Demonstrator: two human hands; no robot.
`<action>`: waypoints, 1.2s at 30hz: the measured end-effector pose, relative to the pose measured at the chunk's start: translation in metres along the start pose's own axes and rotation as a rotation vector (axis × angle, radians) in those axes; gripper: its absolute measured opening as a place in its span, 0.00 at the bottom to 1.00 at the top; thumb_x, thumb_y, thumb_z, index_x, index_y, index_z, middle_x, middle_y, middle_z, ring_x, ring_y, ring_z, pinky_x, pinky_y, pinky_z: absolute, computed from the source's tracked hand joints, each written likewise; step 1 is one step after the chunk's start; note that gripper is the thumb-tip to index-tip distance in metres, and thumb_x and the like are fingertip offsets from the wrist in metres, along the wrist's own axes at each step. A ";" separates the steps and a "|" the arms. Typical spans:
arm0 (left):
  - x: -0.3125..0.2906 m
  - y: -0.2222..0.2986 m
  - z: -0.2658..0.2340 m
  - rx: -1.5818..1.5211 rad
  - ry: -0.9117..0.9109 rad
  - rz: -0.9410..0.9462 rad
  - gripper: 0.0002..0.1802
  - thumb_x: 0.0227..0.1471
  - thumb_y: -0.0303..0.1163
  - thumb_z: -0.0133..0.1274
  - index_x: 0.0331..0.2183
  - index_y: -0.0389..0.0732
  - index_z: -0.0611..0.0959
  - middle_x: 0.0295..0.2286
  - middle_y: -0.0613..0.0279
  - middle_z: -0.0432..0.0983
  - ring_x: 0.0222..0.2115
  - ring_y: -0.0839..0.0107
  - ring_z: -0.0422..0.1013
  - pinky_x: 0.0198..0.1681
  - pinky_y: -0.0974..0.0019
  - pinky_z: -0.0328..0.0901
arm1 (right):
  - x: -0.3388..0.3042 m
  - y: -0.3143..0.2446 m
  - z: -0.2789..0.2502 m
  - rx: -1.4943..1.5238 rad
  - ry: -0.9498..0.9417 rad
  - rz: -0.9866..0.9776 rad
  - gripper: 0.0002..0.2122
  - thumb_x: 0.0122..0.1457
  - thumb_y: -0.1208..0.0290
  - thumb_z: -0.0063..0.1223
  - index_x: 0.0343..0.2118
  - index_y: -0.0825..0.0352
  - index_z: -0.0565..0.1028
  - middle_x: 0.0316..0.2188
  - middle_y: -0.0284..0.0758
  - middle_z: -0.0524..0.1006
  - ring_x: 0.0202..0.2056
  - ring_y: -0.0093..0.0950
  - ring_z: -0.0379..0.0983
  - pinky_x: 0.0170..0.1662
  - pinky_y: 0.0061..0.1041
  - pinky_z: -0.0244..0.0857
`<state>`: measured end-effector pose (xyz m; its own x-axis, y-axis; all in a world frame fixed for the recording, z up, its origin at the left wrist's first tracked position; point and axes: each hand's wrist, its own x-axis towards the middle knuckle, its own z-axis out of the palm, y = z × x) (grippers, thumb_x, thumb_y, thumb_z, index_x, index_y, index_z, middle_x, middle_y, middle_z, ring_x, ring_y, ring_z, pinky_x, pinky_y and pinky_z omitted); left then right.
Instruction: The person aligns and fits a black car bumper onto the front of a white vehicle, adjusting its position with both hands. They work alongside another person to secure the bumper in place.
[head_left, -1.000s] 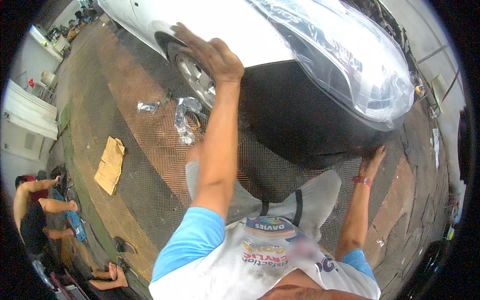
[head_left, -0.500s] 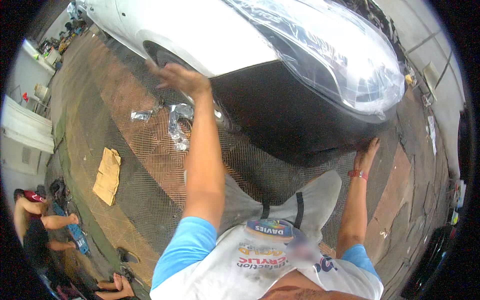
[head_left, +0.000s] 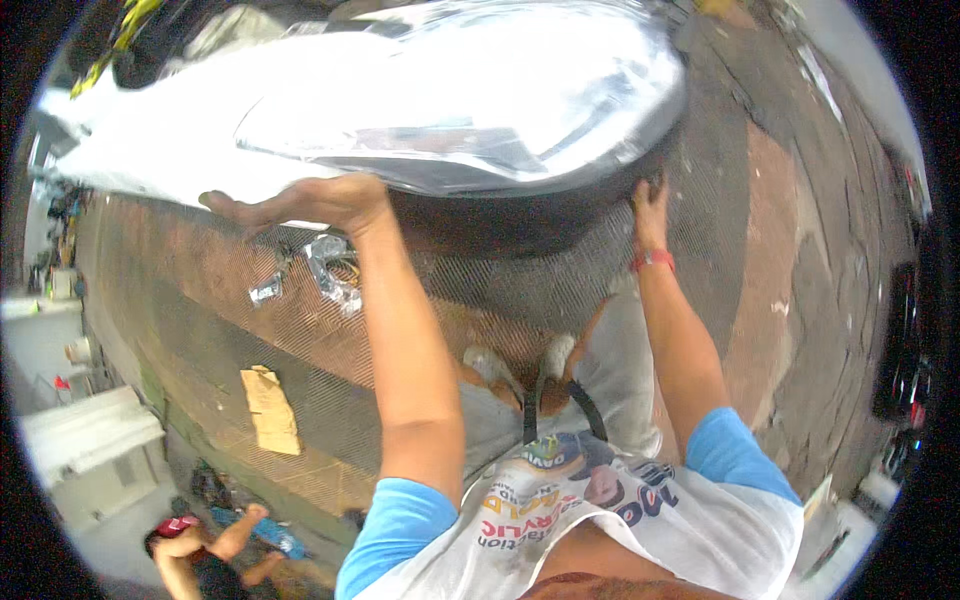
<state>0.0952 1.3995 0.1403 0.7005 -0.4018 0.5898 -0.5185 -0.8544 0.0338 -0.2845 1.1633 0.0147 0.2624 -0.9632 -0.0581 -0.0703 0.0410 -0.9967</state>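
Note:
A white car's front end (head_left: 330,110) lies ahead of me, with clear plastic film (head_left: 590,110) over its front corner. Below the film runs the dark front bumper (head_left: 480,222). My left hand (head_left: 325,205) is at the bumper's left end, under the white panel edge, its fingers stretched out to the left; whether they press on the edge cannot be made out. At the right end, my right hand (head_left: 650,205) holds the bumper's lower edge, fingers bent upward against it. A red band circles my right wrist.
Silvery plastic scraps (head_left: 335,275) lie on the ridged floor mat (head_left: 340,355) below my left hand. A flattened cardboard piece (head_left: 270,410) is farther left. At the lower left, another person (head_left: 205,555) sits beside a blue object (head_left: 285,540).
My left hand has come from beside the wheel arch to the bumper's left end. My right hand stays at the bumper's right end. The view has shifted, and the car appears higher and farther left.

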 end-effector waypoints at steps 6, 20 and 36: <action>-0.132 -0.054 -0.103 0.036 -0.576 -0.167 0.45 0.62 0.63 0.38 0.63 0.34 0.64 0.66 0.30 0.45 0.68 0.36 0.40 0.67 0.30 0.34 | -0.086 -0.074 -0.048 -0.288 0.026 0.435 0.58 0.53 0.35 0.58 0.70 0.73 0.38 0.68 0.56 0.54 0.69 0.47 0.51 0.70 0.38 0.47; -0.494 -0.252 -0.559 0.077 -1.804 -0.448 0.41 0.65 0.58 0.39 0.63 0.31 0.65 0.64 0.39 0.55 0.65 0.46 0.53 0.66 0.46 0.48 | -0.520 -0.182 -0.414 -0.934 -0.436 0.848 0.41 0.55 0.41 0.58 0.62 0.72 0.66 0.60 0.54 0.69 0.62 0.48 0.65 0.65 0.39 0.59; -0.342 0.081 -0.577 -0.765 -1.128 -0.148 0.35 0.65 0.50 0.47 0.62 0.35 0.67 0.60 0.43 0.65 0.61 0.48 0.62 0.64 0.53 0.56 | -0.545 -0.212 -0.641 -0.792 -0.238 0.677 0.37 0.57 0.44 0.59 0.62 0.68 0.67 0.55 0.52 0.74 0.58 0.47 0.71 0.60 0.40 0.64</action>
<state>-0.4690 1.6581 0.4063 0.5971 -0.6855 -0.4166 -0.2855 -0.6670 0.6882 -1.0298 1.5094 0.2946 0.1100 -0.7245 -0.6805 -0.8544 0.2809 -0.4371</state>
